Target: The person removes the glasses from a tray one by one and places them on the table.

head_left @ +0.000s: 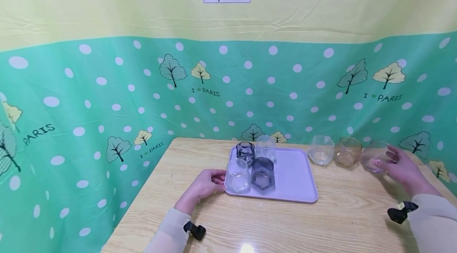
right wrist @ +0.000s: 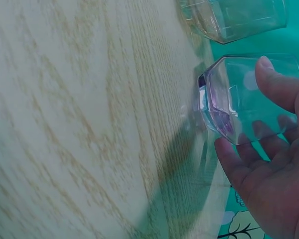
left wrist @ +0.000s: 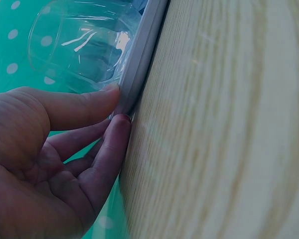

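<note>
At the right, my right hand spans a pinkish clear glass, thumb on one side and fingers on the other. In the right wrist view, some fingers show through the wall of this glass. It stands upright at the end of a row. My left hand pinches the near left corner of a lilac tray between thumb and fingers. Beside that hand, a clear glass stands on the tray. Near it are a grey glass, a dark glass and another clear glass.
An amber glass and a clear glass stand on the wooden table between the tray and my right hand. A green and yellow cloth hangs behind the table and along its left side.
</note>
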A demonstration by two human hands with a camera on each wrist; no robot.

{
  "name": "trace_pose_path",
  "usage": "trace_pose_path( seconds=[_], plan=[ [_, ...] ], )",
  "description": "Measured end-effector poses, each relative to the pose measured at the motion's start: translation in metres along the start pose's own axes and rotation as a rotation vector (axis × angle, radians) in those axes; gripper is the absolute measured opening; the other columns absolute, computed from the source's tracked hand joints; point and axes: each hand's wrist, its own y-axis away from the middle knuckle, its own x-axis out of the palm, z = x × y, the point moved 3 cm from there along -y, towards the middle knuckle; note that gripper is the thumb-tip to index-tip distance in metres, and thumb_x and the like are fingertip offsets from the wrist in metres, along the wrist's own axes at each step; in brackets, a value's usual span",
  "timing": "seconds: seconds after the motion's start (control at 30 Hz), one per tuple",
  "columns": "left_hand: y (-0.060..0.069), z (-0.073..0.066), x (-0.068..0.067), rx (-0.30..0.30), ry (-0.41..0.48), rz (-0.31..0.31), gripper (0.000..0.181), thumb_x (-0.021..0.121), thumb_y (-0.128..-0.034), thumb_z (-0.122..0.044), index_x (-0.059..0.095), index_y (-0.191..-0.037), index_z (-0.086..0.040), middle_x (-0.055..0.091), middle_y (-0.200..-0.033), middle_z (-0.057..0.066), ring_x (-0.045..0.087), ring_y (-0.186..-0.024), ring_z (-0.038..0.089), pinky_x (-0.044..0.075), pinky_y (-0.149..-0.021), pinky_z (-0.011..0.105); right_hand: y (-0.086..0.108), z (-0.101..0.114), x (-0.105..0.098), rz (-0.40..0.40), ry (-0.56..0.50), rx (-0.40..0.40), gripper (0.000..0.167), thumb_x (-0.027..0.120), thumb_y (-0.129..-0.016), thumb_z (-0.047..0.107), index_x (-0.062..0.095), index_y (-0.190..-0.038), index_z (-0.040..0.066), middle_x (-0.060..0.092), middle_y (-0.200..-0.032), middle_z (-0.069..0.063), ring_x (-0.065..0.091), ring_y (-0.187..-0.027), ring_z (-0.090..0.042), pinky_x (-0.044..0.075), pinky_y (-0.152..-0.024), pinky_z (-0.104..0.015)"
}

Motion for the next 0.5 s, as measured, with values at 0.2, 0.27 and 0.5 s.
trace_pose_path(
  seconds=[0.2,0.27,0.5],
  plan=[
    [-0.0002,0.0004,0.0001,0.009,-0.002,0.000,0.061,0.082,-0.0809,0.011,0.064,-0.139,0.009,0.071,-0.110,0.009,0.068,-0.096,0.019,0.060,-0.086,0.034,0.0008,0.0009,0.0022,-0.025,0.005,0.000,0.101,0.054,-0.112,0.041,-0.020,-0.160,-0.010,-0.010,-0.162,-0.047,0.003,-0.144,-0.074,0.018,-0.112,-0.083],
    [-0.0004,0.0002,0.0005,0.009,-0.002,0.000,0.061,0.083,-0.0810,0.011,0.064,-0.139,0.008,0.071,-0.110,0.009,0.068,-0.096,0.019,0.060,-0.086,0.034,0.0018,0.0009,0.0023,-0.028,-0.009,0.006,0.103,0.055,-0.111,0.042,-0.021,-0.160,-0.008,-0.013,-0.162,-0.047,0.001,-0.144,-0.074,0.017,-0.112,-0.084],
    [0.0001,-0.0004,0.0015,-0.004,0.002,-0.001,0.061,0.082,-0.0813,0.011,0.065,-0.139,0.007,0.071,-0.110,0.008,0.068,-0.096,0.020,0.060,-0.085,0.032,0.0039,-0.0012,0.0039,-0.076,-0.086,0.034,0.107,0.059,-0.109,0.041,-0.025,-0.161,0.000,-0.023,-0.161,-0.044,-0.007,-0.144,-0.074,0.008,-0.114,-0.084]
  ],
)
